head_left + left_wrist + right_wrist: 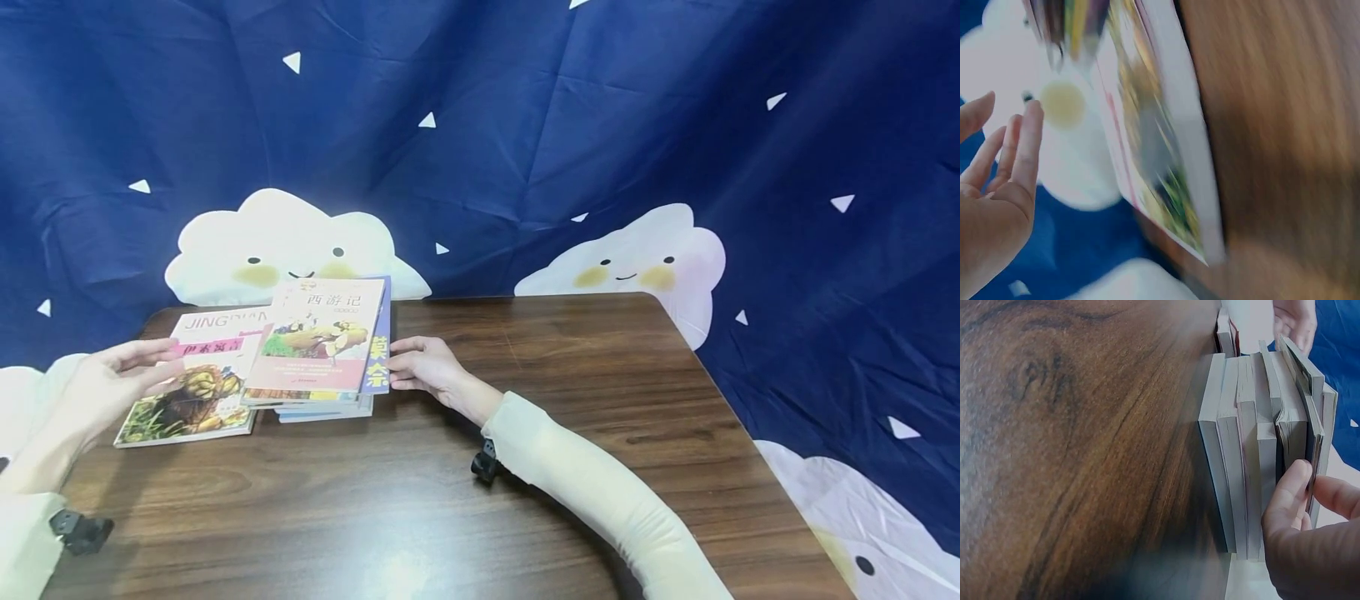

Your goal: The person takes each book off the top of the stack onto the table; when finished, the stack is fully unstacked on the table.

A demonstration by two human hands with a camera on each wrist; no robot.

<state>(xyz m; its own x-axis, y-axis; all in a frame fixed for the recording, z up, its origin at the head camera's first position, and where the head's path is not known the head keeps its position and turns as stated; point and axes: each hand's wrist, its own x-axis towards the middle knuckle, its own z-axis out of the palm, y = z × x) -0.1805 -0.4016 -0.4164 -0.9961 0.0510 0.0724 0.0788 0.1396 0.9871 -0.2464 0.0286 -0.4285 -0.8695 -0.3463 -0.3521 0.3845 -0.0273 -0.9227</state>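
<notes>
The stack of books [1257, 462] serves as the landmark: the right hand [427, 371] is at its right edge, thumb and fingers closed in a narrow pinch on an upper book, seemingly the blue-violet book [383, 325] that juts out beneath the top book [318, 337]. The left hand [108, 382] is to the left of the stack, over the pink-titled book [206, 375], its fingers extended and holding nothing; that book lies flat on the table [600, 358] just beside the stack. As I judge it, gripping the stack's edge goes best with the pinch well in from the overhang and level, since the layers look unevenly piled and a tilt could let the top book slide; the free left hand could steady the stack's opposite side. The head view gives the covers and the order left to right but hides where the right fingers sit; the right wrist view shows them parted around the thin edge, and the stack's many offset layers below. The left wrist view, though blurred, shows a gap between the left fingertips and the pink-titled book, which the head view makes appear overlapped.
</notes>
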